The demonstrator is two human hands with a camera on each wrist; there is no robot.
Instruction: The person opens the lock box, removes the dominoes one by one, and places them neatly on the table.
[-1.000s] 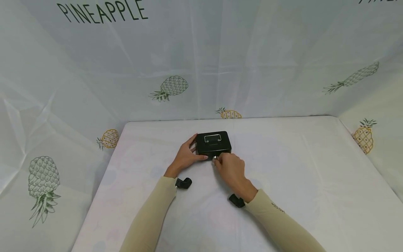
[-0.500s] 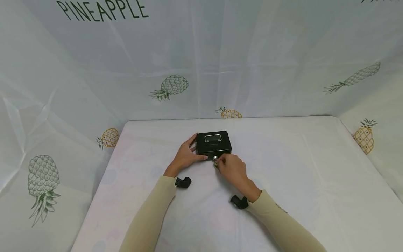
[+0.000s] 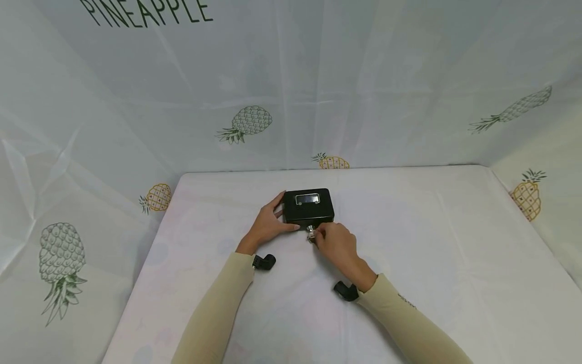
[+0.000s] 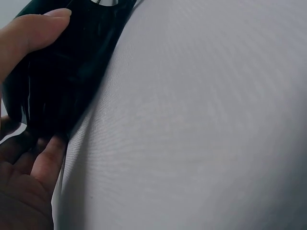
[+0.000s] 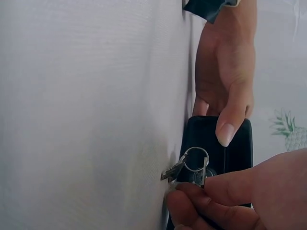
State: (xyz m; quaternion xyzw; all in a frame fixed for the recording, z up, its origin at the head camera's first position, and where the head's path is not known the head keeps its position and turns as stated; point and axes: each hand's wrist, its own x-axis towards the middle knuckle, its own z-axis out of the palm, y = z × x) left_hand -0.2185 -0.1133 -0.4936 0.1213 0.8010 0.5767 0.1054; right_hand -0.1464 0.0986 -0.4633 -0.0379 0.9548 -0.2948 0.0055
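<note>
A black cash box [image 3: 309,208] with a wire handle on its lid sits toward the back of the table. My left hand [image 3: 265,226] holds its left side, the thumb [image 4: 45,31] lying on the front face and the other fingers at the side. In the right wrist view, my right hand [image 5: 225,196] pinches a small key [image 5: 205,167] between thumb and forefinger, at the round lock on the front of the box. A key ring [image 5: 208,157] joins it to another key [image 5: 172,172], which dangles beside the hand.
A white cloth covers the table [image 3: 409,242]. Behind it and at the sides hangs a pale curtain [image 3: 386,101] printed with pineapples. Black wrist cameras [image 3: 264,262] sit at both sleeve cuffs.
My right hand has shifted slightly back from the box front, so more of the keys shows. The lid's handle recess looks brighter. My left hand keeps its hold on the box.
</note>
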